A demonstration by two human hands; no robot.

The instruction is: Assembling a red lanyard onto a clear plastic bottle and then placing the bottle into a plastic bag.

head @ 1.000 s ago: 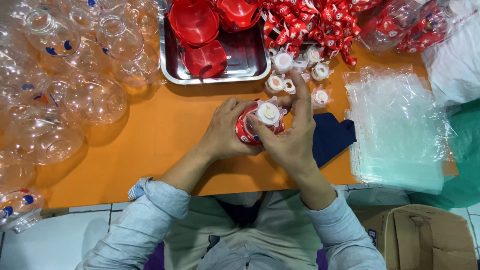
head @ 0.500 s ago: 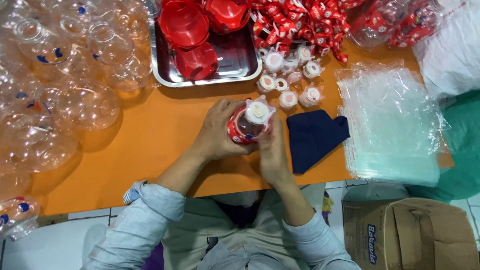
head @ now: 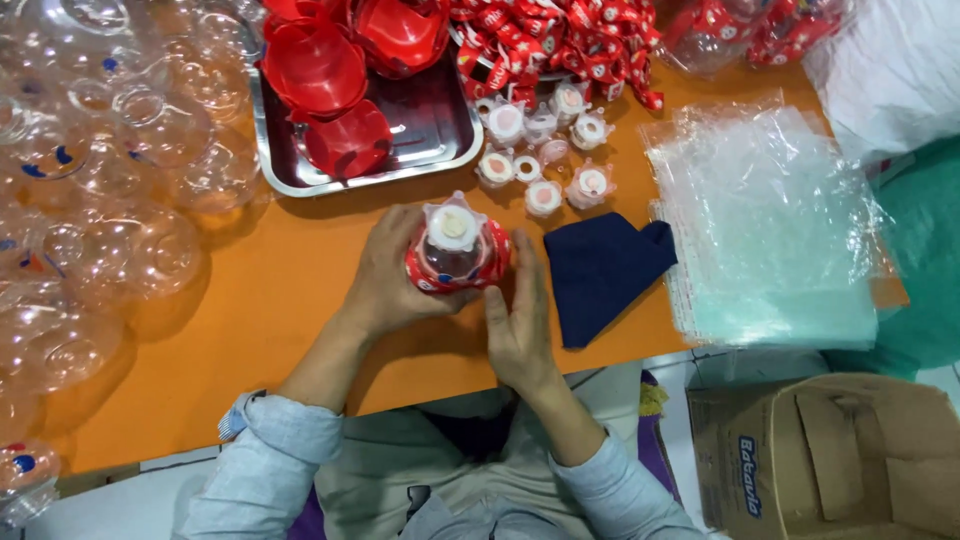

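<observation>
A small clear round bottle [head: 456,252] with a red printed band and a white cap stands upright on the orange table [head: 260,330]. My left hand [head: 392,272] wraps around its left side. On the bottle's right, my right hand [head: 518,322] lies with flat fingers against its lower edge. Several white caps [head: 543,160] lie just beyond the bottle. A folded dark blue cloth [head: 603,272] sits right of my right hand.
A steel tray [head: 432,130] holds red plastic bowls [head: 320,70]. Red printed labels [head: 570,40] are heaped at the back. Many clear empty bottles [head: 110,190] fill the left side. A stack of clear plastic bags [head: 770,230] lies right; a cardboard box [head: 840,450] stands below.
My right hand has come off the bottle's top and dropped to its lower right side. The left hand keeps its hold, and the bottle stays in place.
</observation>
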